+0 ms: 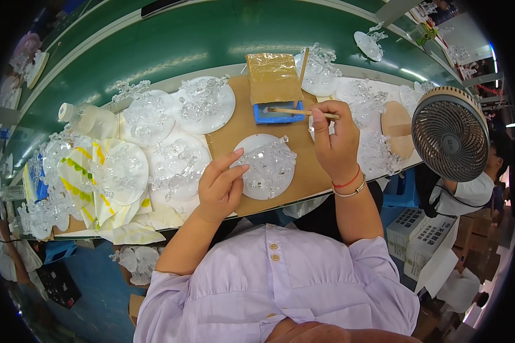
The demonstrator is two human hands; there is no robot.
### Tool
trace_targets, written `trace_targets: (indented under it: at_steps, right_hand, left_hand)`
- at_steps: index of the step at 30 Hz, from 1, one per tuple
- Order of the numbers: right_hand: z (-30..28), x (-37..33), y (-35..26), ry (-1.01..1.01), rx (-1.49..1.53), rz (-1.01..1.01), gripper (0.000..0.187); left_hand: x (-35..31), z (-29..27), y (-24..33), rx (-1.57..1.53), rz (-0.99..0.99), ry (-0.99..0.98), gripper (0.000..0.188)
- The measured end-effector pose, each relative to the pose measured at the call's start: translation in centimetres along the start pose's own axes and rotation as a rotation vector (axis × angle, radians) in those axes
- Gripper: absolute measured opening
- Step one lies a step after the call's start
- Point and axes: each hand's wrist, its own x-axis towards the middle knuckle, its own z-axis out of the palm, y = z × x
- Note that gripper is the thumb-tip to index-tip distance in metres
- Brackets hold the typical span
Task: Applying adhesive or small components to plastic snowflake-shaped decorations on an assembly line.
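Note:
My right hand (336,137) is closed around a slim wooden stick (292,111), held nearly level. Its far tip reaches into the opening of a blue tray (280,120) under a tape-covered cardboard hood (273,77). Directly in front of me lies a round white disc (256,191) bearing a cluster of clear, glassy pieces (269,163). At this disc's left edge is my left hand (222,186), its fingers stretched out and apart, fingertips at the rim close to the clear pieces. Whether they touch is hard to tell.
More white discs with clear clusters (205,106) stand left and right. A black fan (452,137) occupies the right end. A plastic bottle (88,119) and yellow-green patterned cloth (80,183) are at left. Another upright stick (304,67) is beside the hood. A green conveyor (229,43) runs behind.

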Motion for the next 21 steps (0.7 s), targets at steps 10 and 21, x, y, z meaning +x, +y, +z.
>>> trace_targets:
  at_steps: [10,21]
  right_hand:
    - [-3.7,-4.0,-0.1,0.212,0.134,-0.123,0.013]
    - [-9.0,-12.2,-3.3,0.003,0.124,-0.369,0.025]
  left_hand:
    - [-0.1,0.3,-0.2,-0.021,-0.009,0.018,0.028]
    - [-0.2,0.2,0.2,-0.036,-0.059,-0.01,0.027]
